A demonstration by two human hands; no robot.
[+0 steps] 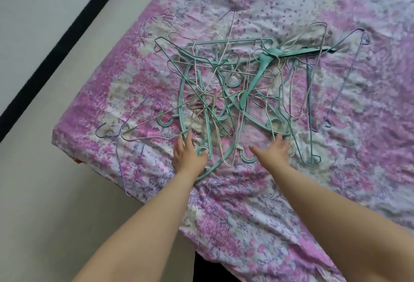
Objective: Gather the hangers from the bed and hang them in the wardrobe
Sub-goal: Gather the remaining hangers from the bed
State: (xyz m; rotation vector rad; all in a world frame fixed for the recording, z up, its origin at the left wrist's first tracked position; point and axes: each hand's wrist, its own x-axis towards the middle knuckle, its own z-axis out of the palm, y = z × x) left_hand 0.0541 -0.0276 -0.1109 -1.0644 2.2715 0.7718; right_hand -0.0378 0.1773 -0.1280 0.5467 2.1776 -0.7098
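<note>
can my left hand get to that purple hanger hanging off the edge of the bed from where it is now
Probably yes. The purple hanger lies apart from the pile, to the left of your left hand, with only bare bedspread between them.

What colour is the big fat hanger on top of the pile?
Teal green hanger, seen in the head view.

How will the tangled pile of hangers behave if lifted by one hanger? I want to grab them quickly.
The hanger pile is interlocked, so others would probably drag along. Thin wire ones may flex; the thick teal hanger looks stiffer. Loose ones could slip off.
</note>
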